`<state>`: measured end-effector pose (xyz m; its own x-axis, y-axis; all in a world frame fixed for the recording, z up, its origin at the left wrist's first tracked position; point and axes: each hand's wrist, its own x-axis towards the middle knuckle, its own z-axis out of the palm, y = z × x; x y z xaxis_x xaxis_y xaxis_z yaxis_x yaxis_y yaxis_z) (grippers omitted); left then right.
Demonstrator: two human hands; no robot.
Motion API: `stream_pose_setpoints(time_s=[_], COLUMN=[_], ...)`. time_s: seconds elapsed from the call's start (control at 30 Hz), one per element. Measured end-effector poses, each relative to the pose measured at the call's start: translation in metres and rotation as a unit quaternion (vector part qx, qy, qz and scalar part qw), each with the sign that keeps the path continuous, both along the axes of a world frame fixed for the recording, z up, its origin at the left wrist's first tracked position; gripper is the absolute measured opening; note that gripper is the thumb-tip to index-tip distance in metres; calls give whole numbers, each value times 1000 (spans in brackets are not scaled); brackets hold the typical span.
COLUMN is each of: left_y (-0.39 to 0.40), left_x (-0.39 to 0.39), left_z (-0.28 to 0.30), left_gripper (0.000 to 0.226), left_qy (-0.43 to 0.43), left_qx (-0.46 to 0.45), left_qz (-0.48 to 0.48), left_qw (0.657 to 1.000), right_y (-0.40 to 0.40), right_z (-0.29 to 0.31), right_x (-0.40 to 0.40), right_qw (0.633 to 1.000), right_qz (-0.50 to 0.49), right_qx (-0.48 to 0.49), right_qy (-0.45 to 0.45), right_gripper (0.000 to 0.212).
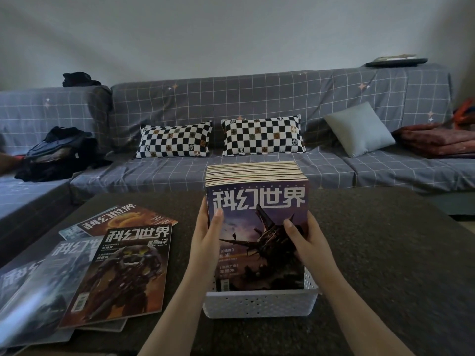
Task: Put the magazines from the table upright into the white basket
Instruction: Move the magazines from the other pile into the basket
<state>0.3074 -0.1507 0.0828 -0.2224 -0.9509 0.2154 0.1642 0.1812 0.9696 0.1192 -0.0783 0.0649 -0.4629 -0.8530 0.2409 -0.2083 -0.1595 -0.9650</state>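
A white perforated basket [259,303] stands on the dark table [385,253] in front of me. Several magazines stand upright in it as a pack; the nearest one [259,227] has a purple cover with a dark spaceship. My left hand [207,237] grips the pack's left edge, thumb on the front cover. My right hand [304,237] presses on the cover's right side, fingers around the right edge. Several more magazines [123,273] lie flat and overlapping on the table to the left; the top one shows a brown armoured figure.
A grey checked sofa [231,170] runs behind the table, with two black-and-white checkered pillows [174,140], a pale blue cushion [359,129], dark clothes [59,155] at left and a red folded blanket [437,142] at right.
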Motion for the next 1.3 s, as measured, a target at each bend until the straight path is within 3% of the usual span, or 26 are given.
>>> stream_pose_setpoints(time_s=[0.17, 0.27, 0.4, 0.5, 0.77, 1.03, 1.2, 1.23, 1.3], left_y=[-21, -32, -40, -41, -40, -33, -25, -23, -21], left_x=[-5, -12, -19, -26, -33, -25, -14, -10, -1], left_z=[59, 75, 73, 66, 71, 73, 54, 46, 31], left_gripper=[87, 70, 50, 46, 48, 50, 86, 93, 96], left_qy=[-18, -24, -15, -31, -25, -74, -90, -95, -91], left_qx=[-33, -2, 35, -14, 38, -5, -30, -32, -30], left_qz=[30, 50, 59, 106, 154, 116, 47, 27, -16], left_qw=[999, 998, 998, 994, 987, 991, 994, 995, 995], right_y=[-13, -24, -36, -41, -51, -43, -32, -29, -23], right_z=[51, 78, 96, 94, 81, 86, 67, 61, 47], right_x=[-4, -5, -5, -1, -5, 0, -4, -5, -6], right_qw=[996, 998, 990, 993, 989, 993, 994, 995, 997], right_qz=[23, 14, 4, -46, -122, -91, -13, 2, 18], right_qx=[-56, -39, 7, 8, -19, -28, -47, -47, -42], right_qy=[-62, -46, -144, -105, -76, -74, -95, -84, -63], right_gripper=[86, 94, 61, 40, 40, 43, 73, 75, 59])
